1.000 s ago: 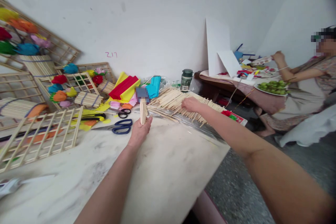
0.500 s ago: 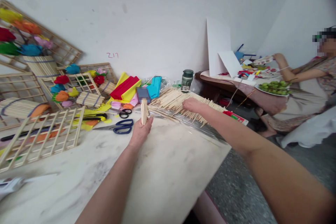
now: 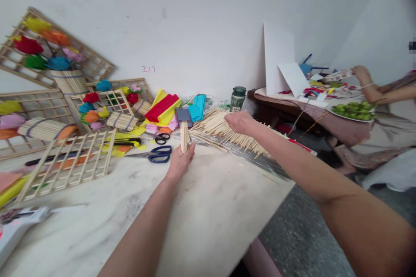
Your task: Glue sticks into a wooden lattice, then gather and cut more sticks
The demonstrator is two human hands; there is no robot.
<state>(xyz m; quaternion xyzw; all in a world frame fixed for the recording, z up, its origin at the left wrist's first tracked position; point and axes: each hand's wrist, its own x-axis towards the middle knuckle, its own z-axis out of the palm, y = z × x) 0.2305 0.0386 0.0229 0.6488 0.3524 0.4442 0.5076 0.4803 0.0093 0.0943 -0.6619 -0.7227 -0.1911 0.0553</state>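
My left hand (image 3: 182, 158) is wrapped round a small bundle of pale wooden sticks (image 3: 184, 138), held upright above the marble-patterned table (image 3: 208, 216). Over the pile of loose sticks (image 3: 214, 124) at the table's back is my right hand (image 3: 239, 122), its fingers bent and pressed together; what they hold, if anything, is too small to make out. Blue-handled scissors (image 3: 160, 154) lie left of my left hand, with black-handled scissors (image 3: 161, 138) behind them. A green-lidded bottle (image 3: 238, 99) stands behind the stick pile.
Stick lattices (image 3: 69, 164) and paper flowers (image 3: 58, 63) crowd the left side. A white glue gun (image 3: 24, 223) lies at the lower left. Red and yellow paper (image 3: 164, 108) is at the back. On the right, a person's arm (image 3: 367, 84) reaches over another table beside green fruit (image 3: 352, 111).
The view has turned slightly left, so most things appear further right. My right hand has shifted a little left over the stick pile. The left hand keeps its bundle.
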